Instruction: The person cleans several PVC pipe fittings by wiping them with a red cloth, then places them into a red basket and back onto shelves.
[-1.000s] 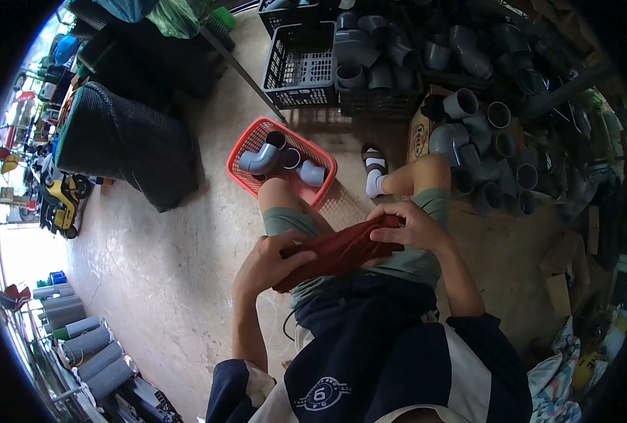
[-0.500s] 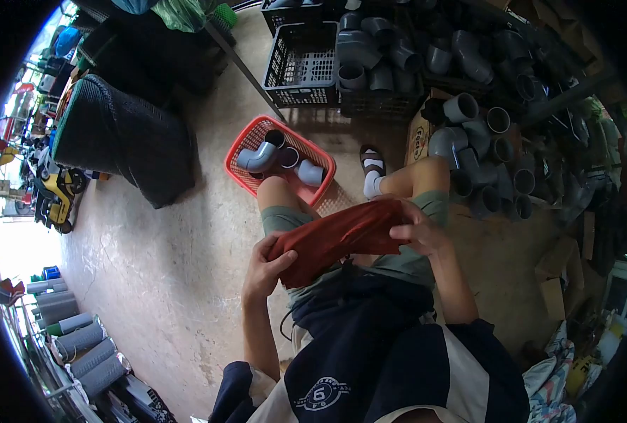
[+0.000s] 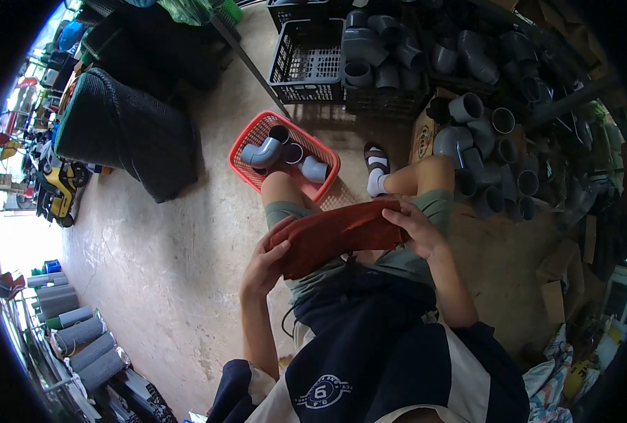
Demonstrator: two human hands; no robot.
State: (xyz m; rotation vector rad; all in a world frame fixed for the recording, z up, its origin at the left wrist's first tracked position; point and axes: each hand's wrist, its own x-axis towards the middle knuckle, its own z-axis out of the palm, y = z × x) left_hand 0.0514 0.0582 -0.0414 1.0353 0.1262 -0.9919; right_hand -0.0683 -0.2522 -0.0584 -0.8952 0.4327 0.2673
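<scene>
Red cloth [image 3: 338, 236] lies stretched across my lap between both hands, above my knees. It looks soft and light, limp enough to sag and bunch wherever I let go, so I judge the ends are the places to hold, with the edge gathered rather than pinched at one corner. My left hand [image 3: 265, 264], at 8 o'clock of it, has fingers curled around the lower end, thumb on top. My right hand [image 3: 418, 229], at 3 o'clock, pinches the upper end, fingers pressed over the fold. At 11 o'clock, past my knee, sits a red basket [image 3: 246, 144] with grey pipe elbows [image 3: 264, 153]; at 1 o'clock more grey fittings [image 3: 482, 130] lie heaped.
</scene>
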